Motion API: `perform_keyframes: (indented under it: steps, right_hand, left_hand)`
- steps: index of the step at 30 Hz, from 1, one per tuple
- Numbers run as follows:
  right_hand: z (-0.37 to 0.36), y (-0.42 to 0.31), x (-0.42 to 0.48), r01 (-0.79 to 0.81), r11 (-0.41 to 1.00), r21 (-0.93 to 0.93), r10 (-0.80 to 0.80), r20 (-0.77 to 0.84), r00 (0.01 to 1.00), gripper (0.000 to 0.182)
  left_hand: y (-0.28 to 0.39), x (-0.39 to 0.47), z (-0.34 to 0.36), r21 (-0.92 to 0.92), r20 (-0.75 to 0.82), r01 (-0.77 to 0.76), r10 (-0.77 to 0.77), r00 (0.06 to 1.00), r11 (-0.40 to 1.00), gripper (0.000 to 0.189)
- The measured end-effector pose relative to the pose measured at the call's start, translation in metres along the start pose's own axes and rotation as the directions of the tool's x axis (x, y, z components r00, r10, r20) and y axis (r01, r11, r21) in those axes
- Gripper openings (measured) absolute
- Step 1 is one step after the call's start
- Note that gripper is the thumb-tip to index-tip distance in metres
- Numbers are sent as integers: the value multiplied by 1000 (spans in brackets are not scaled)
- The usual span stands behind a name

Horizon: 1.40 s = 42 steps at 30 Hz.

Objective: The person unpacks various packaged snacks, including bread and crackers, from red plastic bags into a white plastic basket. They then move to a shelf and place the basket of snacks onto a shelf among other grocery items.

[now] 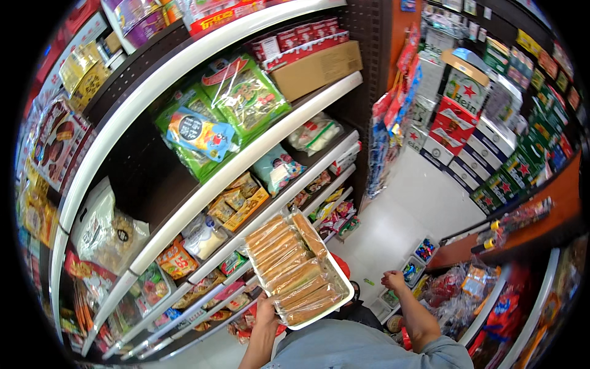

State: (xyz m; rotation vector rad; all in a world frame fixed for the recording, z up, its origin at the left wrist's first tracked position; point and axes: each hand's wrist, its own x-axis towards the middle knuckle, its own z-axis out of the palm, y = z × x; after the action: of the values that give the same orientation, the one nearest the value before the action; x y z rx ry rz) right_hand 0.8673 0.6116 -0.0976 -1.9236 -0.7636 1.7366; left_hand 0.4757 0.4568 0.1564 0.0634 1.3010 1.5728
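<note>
A white plastic tray (349, 282) of individually wrapped long brown bars or pastries (286, 267) is held in front of my body. My left hand (266, 310) grips its near left edge, with the thumb at the rim. Most bars lie side by side in a stack, and one lies at an angle along the tray's far right side. My right hand (392, 280) hangs in the air to the right of the tray, over the floor, fingers partly curled and apart, with nothing seen in it.
Shelves with white edges (249, 143) carry bagged snacks, green packs (246, 92) and a cardboard box (318, 64) on my left. Beer cartons (461, 104) are stacked ahead on the right. Small bins of wrapped items (425, 249) stand by the right shelving, beside the pale floor (405, 193).
</note>
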Motion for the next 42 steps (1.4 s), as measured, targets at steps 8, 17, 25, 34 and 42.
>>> perform_keyframes:
  steps: [8,17,25,34,42]
  right_hand:
    - [85,-80,27,130,986,-100,-104,235,966,22]
    - [270,-193,-50,945,291,-149,-745,584,322,17]
    - [392,-294,-179,892,-448,-57,-619,740,-264,30]
    - [440,-282,-183,782,-460,-421,-667,745,8,33]
    - [434,-296,-149,763,-493,-418,-675,737,-31,35]
  left_hand:
    - [4,-27,-23,-42,-148,-120,113,983,992,42]
    - [-17,-69,-102,-199,-402,-305,206,892,931,38]
    - [-40,-95,-153,-304,-518,-396,199,832,866,39]
    - [-40,-112,-190,-340,-529,-430,208,823,836,43]
    - [-29,-119,-204,-324,-537,-395,176,825,860,42]
